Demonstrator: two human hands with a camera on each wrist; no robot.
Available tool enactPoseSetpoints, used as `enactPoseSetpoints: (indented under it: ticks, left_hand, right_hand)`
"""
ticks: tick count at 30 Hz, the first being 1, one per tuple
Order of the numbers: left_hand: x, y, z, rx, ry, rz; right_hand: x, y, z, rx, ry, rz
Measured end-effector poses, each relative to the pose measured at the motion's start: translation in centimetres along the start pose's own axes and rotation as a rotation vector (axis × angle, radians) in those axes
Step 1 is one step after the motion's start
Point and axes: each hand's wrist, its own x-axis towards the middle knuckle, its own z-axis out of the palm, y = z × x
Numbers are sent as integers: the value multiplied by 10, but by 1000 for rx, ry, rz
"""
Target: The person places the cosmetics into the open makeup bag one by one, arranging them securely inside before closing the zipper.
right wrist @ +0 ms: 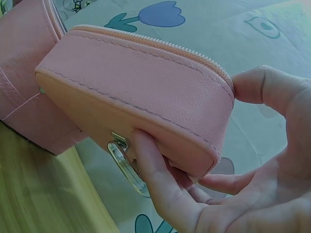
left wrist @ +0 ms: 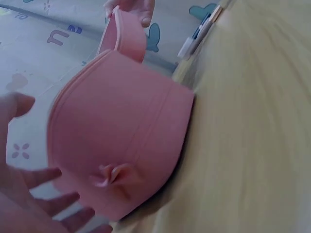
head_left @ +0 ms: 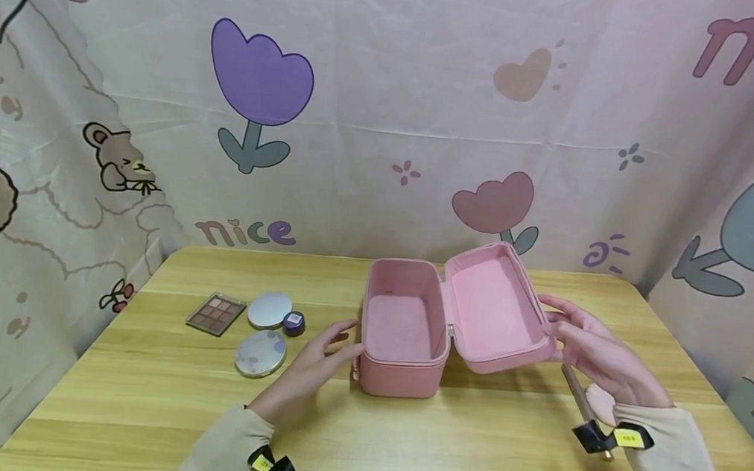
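A pink makeup case (head_left: 399, 380) stands on the wooden table with its inside facing up and bare. Its lid (head_left: 495, 302) is swung out to the right on a hinge, with a zipper along the edge and a metal handle ring (right wrist: 127, 167) on its top. My right hand (head_left: 598, 352) holds the lid's outer end, thumb at the zipper edge and fingers against the outside. Beside the case's left wall is my left hand (head_left: 312, 361), its fingers spread and relaxed, fingertips right at the wall. A small pink bow-like tab (left wrist: 114, 174) shows on that wall.
To the left lie an eyeshadow palette (head_left: 216, 314), a white round compact (head_left: 269, 310), a patterned compact (head_left: 260, 353) and a small dark jar (head_left: 294, 323). Near my right wrist lie a long thin stick (head_left: 577, 391) and a pale pink piece (head_left: 600, 403). A printed cloth (head_left: 374, 115) hangs behind the table.
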Motion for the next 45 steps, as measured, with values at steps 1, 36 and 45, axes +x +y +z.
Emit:
enactPoseSetpoints:
  ticks: [1, 36, 45]
  left_hand:
    - [-1, 0, -3, 8, -15, 14]
    - [-34, -42, -122, 149, -27, 275]
    - [-41, -60, -143, 29, -102, 527]
  right_hand:
    - [0, 0, 0, 4, -1, 0]
    - [0, -4, 5, -72, 35, 20]
    - [0, -2, 3, -53, 19, 8]
